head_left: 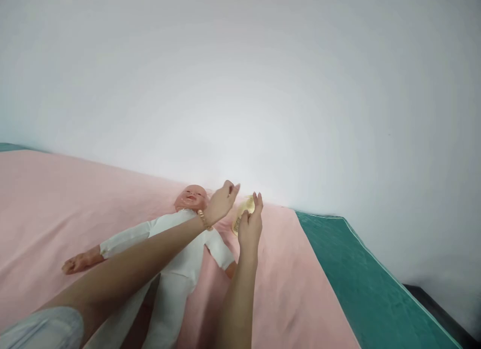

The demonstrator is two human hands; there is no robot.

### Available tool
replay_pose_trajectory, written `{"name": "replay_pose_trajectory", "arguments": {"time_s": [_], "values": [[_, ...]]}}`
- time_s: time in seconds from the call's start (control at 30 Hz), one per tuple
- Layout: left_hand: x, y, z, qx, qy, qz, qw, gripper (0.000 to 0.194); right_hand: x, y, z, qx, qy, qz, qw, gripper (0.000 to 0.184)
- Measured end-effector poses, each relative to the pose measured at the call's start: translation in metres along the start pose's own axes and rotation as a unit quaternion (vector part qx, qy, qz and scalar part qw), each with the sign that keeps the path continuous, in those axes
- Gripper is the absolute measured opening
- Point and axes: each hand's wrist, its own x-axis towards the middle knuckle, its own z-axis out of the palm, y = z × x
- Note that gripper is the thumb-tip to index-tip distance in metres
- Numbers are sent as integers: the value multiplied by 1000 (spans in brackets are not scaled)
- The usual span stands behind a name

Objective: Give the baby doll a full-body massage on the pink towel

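A baby doll (180, 254) in a white suit lies on its back on the pink sheet, its face turned up. My left hand (221, 204), wearing a gold bracelet, hovers beside the doll's head; its fingers are loosely bent and nothing shows in them. The left forearm crosses over the doll's body. To the right, my right hand (251, 226) is raised with fingers and thumb apart. Just behind it, partly hidden by the thumb and fingers, is a yellowish bottle (236, 225) with a label, seemingly on the sheet rather than in my grasp.
Pink sheet (285, 279) covers the bed surface, with green cloth (349, 264) showing along its right side. A pale wall (240, 88) rises directly behind. At the lower right corner is a dark edge (436, 309).
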Motion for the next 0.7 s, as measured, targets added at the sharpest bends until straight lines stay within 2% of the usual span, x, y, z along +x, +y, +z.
{"name": "replay_pose_trajectory", "arguments": {"time_s": [0.07, 0.13, 0.2, 0.33, 0.43, 0.53, 0.7], "values": [[8, -2, 21, 10, -7, -10, 1000, 33, 1, 3, 1, 4, -17, 9, 1000, 69], [12, -9, 26, 8, -8, -14, 1000, 31, 2, 4, 2, 10, -30, 15, 999, 72], [10, -19, 17, 3, -8, -21, 1000, 28, 2, 4, 2, 21, -39, 21, 999, 72], [-1, -41, -21, -20, -1, -47, 999, 31, 2, 3, 2, 41, -47, 33, 997, 68], [-6, -50, -32, -51, -4, -70, 996, 30, 3, 2, 1, 37, -46, 51, 997, 68], [-8, -49, -20, -89, -9, -90, 992, 31, 4, -1, 2, 30, -51, 66, 996, 70], [0, -35, 17, -159, -15, -116, 980, 30, 2, -9, 8, 44, -46, 78, 995, 70]]}}
